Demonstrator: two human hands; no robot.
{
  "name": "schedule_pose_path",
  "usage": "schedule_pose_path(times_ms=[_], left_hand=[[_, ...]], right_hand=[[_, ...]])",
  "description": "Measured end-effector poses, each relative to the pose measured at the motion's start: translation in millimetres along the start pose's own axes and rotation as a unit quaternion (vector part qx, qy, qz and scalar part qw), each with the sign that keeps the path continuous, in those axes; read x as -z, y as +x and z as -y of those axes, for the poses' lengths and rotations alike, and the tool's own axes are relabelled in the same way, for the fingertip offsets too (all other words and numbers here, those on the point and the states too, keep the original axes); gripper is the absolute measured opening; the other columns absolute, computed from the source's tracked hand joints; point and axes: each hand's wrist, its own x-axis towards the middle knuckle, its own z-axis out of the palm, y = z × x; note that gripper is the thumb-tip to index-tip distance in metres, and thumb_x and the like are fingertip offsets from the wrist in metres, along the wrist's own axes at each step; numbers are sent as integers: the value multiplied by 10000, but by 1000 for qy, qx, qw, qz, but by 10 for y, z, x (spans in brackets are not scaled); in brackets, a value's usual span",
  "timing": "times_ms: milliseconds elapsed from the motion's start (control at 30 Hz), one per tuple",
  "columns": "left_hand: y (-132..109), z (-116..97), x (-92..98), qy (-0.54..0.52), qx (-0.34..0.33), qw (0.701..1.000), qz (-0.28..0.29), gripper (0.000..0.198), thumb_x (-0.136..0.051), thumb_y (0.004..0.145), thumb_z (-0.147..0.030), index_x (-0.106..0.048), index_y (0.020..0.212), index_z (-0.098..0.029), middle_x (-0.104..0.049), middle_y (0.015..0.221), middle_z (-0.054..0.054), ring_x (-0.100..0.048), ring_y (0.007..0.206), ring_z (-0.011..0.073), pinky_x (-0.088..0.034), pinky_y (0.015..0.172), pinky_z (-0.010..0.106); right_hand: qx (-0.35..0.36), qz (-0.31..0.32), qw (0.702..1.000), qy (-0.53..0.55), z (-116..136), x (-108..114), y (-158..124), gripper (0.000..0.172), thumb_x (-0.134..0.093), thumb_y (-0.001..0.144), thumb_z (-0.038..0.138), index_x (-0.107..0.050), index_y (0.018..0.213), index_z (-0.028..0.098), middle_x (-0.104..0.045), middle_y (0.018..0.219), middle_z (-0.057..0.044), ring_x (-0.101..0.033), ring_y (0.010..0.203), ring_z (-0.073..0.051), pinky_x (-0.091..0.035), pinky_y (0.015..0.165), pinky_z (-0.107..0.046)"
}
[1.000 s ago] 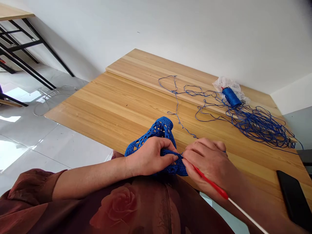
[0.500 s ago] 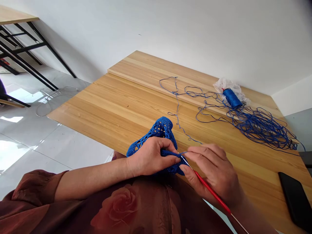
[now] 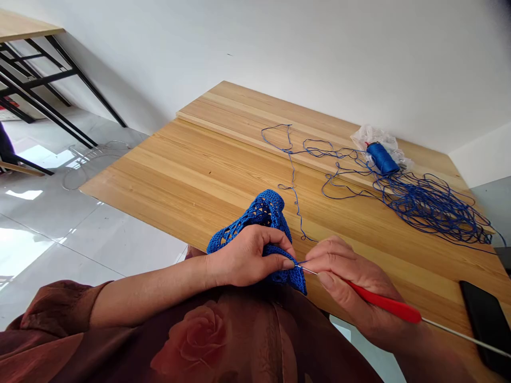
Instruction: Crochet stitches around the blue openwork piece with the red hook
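Note:
My left hand (image 3: pixel 247 258) is closed on a blue crocheted piece (image 3: pixel 263 213) at the near edge of a wooden table (image 3: pixel 191 175), pinching it between thumb and fingers. My right hand (image 3: pixel 351 284) is closed on a red-handled crochet hook (image 3: pixel 383 303), whose metal tip meets the piece beside my left thumb. A blue yarn strand (image 3: pixel 295 199) runs from the work across the table to a loose tangle of yarn (image 3: pixel 427 207) and a blue spool (image 3: pixel 382 158) lying on clear plastic.
A black phone (image 3: pixel 485 324) lies at the table's right edge. A white wall stands behind the table. At the far left are a black metal frame (image 3: pixel 43 80) with a wooden top and a glossy tiled floor (image 3: pixel 59 223).
My right hand has drawn back to the right and tilted the hook flatter. The metal tip now shows at the work. The yarn strand has shifted slightly. My left hand has kept its grip.

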Motion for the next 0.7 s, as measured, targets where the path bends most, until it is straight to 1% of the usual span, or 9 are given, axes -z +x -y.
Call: schedule_pose_path(times_ms=[67,100,133,200,300,400,500,600,700], left_hand=[[17,39,9,-68,32,996,43,127,-715,816,-241,-710,878,-130,-675,765,15,-597,725,132,-478,709,240],[26,59,9,-100,46,992,59,139,-720,813,-249,-704,880,-129,-659,734,7,-587,697,125,-475,695,242],[33,76,6,-125,56,988,67,150,-728,807,-260,-698,876,-129,-644,707,-2,-577,673,119,-471,685,242],[44,95,-11,-153,65,984,55,177,-755,786,-285,-693,853,-132,-630,680,-13,-568,654,114,-465,678,242],[45,79,-48,-155,72,985,9,190,-774,768,-298,-697,827,-134,-650,688,-7,-582,659,120,-474,684,246],[27,41,-81,-94,58,993,-34,159,-770,773,-276,-711,818,-135,-700,757,13,-616,713,132,-487,711,242],[-6,22,-105,4,6,998,-59,120,-737,808,-262,-732,842,-147,-737,831,23,-642,772,140,-495,741,233],[-39,24,-127,73,-41,994,-72,112,-676,852,-234,-752,902,-169,-759,873,17,-668,790,142,-509,761,230],[-58,31,-147,111,-53,988,-90,150,-658,855,-220,-760,960,-188,-777,928,13,-696,844,154,-519,801,235]], right_hand=[[3,-8,997,74,-71,-89,6,282,-482,1022,424,-679,936,241,-661,877,-45,-624,846,-199,-515,763,-358],[5,-22,995,96,-106,-148,2,355,-472,1012,516,-656,897,236,-647,850,-43,-617,821,-201,-513,741,-355],[10,-46,995,90,-138,-208,-7,399,-470,993,583,-643,899,236,-642,839,-41,-614,816,-204,-509,735,-355],[29,-99,994,16,-183,-313,-35,427,-464,975,628,-636,939,239,-657,871,-49,-620,855,-215,-505,766,-362],[50,-146,981,-117,-205,-394,-77,349,-471,1005,548,-615,1039,233,-685,978,-78,-633,942,-232,-504,839,-380],[48,-157,969,-183,-192,-405,-85,197,-497,1021,401,-583,1078,233,-692,1009,-81,-642,955,-232,-504,855,-379],[37,-159,963,-212,-179,-398,-73,111,-502,1007,310,-571,1042,231,-697,976,-71,-642,917,-224,-486,831,-371],[35,-153,953,-259,-184,-377,-74,109,-506,997,299,-582,1006,222,-709,937,-71,-630,878,-234,-439,811,-395],[42,-150,938,-309,-195,-349,-65,181,-542,978,331,-598,1084,195,-715,971,-99,-619,912,-267,-412,844,-431]])
